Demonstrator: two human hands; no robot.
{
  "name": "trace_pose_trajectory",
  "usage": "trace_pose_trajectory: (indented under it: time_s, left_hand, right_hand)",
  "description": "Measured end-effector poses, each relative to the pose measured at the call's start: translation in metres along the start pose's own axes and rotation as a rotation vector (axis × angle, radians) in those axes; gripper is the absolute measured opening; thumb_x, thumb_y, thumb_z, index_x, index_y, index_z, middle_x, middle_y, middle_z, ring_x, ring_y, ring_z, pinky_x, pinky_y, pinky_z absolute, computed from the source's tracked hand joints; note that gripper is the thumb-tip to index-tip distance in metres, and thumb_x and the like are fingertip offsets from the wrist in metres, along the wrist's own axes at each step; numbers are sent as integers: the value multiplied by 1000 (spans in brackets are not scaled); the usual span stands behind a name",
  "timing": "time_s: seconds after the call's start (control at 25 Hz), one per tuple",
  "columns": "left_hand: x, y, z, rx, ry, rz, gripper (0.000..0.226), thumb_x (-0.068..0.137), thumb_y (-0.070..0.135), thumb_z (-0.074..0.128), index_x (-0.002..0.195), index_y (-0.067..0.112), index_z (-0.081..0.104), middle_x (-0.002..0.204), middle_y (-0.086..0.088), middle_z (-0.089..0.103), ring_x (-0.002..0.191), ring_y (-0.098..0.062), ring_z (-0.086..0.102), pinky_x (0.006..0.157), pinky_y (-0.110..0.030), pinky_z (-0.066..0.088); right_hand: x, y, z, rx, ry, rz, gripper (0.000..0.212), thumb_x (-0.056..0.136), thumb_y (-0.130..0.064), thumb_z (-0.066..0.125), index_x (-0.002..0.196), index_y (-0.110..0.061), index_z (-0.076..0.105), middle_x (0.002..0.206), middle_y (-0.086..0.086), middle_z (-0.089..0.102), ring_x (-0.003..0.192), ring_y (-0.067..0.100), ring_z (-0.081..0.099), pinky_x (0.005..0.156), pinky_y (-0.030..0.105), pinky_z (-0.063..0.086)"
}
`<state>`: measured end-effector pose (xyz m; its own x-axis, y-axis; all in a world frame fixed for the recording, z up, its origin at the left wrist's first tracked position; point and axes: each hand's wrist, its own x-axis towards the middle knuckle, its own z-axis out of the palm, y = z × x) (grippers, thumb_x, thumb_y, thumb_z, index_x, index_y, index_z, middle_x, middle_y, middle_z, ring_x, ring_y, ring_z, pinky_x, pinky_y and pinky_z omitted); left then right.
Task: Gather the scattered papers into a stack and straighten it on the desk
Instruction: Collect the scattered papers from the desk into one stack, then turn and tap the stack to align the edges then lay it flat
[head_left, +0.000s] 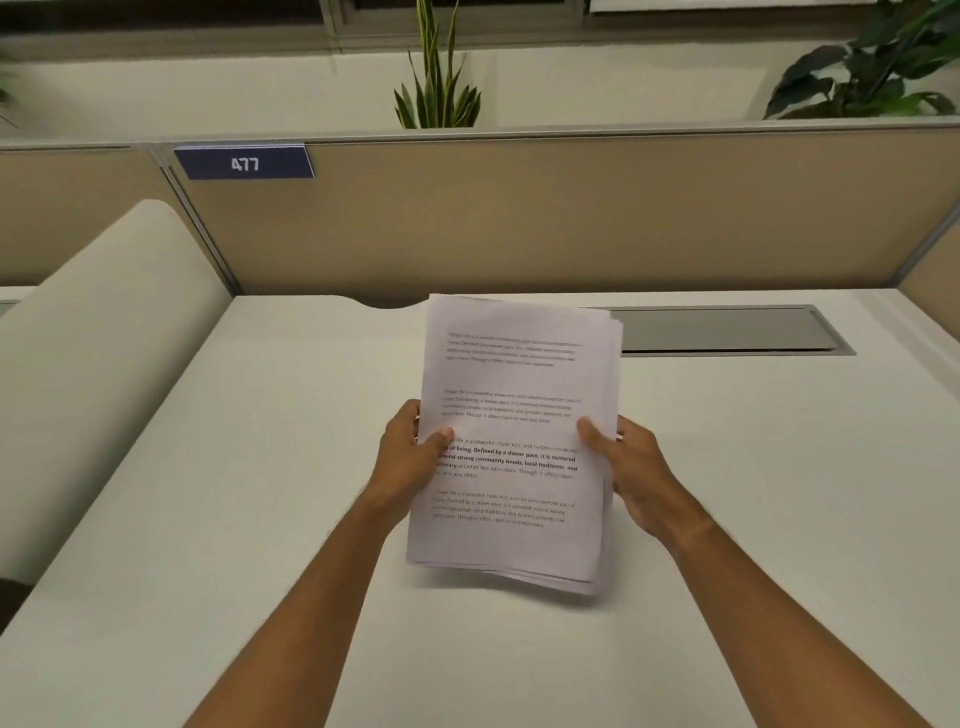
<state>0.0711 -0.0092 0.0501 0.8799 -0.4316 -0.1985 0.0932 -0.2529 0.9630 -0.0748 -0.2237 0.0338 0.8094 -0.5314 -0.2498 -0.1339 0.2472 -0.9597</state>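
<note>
The fingers (435, 435) of the left hand (410, 457) are closed on the left edge of the stack of papers (514, 441), the thumb laid across the printed top sheet and the rest hidden behind the pages. The stack's right edge is gripped the same way by the right hand (631, 467), its thumb pressed onto the front and the other fingers curled out of sight behind. The stack is held off the white counter (260, 467), tilted with its top away from the person, above the middle of the counter and somewhat nearer the far edge than the near one. Several blocks of printed text are seen on the top sheet, one of them in bold. The sheets are not yet squared: offset edges are shown at the stack's lower right corner and along its upper right side. A grey recessed panel (727, 330) is set into the counter near the far right corner, just behind the stack. The far edge is lined by a beige partition (571, 218), on which a blue tag (244, 162) marked 477 is fixed toward the far left corner. Green plants (439, 78) are seen beyond the partition.
</note>
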Motion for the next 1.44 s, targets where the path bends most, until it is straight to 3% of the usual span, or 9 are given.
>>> trace_pose_trajectory:
  time_s: [0.08,0.2,0.4,0.48,0.6,0.8,0.92,1.24,1.44]
  left_hand:
    - [4,8,-3,20,-16,75,20,94,14,59,114,16,55,115,-3,67,102,-23,68,84,-43,59]
    - [13,27,-10,3,-36,213,21,94,15,60,114,22,56,116,1,67,105,-18,66,84,-37,58]
    - [35,43,-29,24,40,319,16,91,13,64,105,21,64,108,1,72,101,-19,68,87,-36,57]
    - [41,42,-34,70,48,305,18,92,9,63,106,18,66,108,-3,72,102,-24,68,92,-43,56]
    - [44,43,-34,133,54,325,19,90,6,63,105,16,69,104,-5,74,98,-27,68,91,-48,55]
    - [45,46,-40,128,99,362,15,85,12,71,97,21,72,96,1,76,90,-23,71,87,-45,58]
    - [43,44,-38,142,114,351,10,84,15,74,93,18,74,95,-2,76,88,-26,71,85,-47,58]
    - [40,35,-21,65,35,290,19,84,17,73,96,31,69,98,9,75,86,-16,73,79,-38,61]
    - [46,40,-21,-207,111,164,21,82,6,73,97,21,72,95,3,77,88,-22,74,74,-37,61]
  right_hand:
    - [7,-10,7,-75,31,-142,16,89,-16,71,104,-22,71,104,-1,78,90,15,75,68,25,59]
    - [18,-33,18,-130,58,-273,18,90,-12,70,100,-26,68,93,-14,78,88,6,74,66,17,57]
    - [33,-56,13,-285,113,-413,16,87,-11,73,99,-20,67,101,-3,75,91,12,72,76,20,58]
    - [36,-54,11,-378,110,-400,14,87,-8,72,99,-13,68,101,1,75,93,19,71,82,27,59]
    - [40,-54,18,-452,86,-367,26,89,-5,68,115,-7,68,111,10,73,101,27,69,90,40,57]
    - [44,-59,8,-421,67,-408,25,87,-8,71,112,-13,70,106,4,75,97,22,72,86,37,59]
    - [43,-52,7,-456,101,-355,26,87,-6,71,114,-5,70,106,8,74,96,25,71,88,42,59]
    - [43,-35,6,-445,66,-324,18,90,-7,68,107,-11,70,104,7,75,94,24,72,84,38,60]
    - [46,-46,-7,-123,29,-223,8,85,-22,75,90,-18,71,81,-2,78,73,15,74,61,24,57]
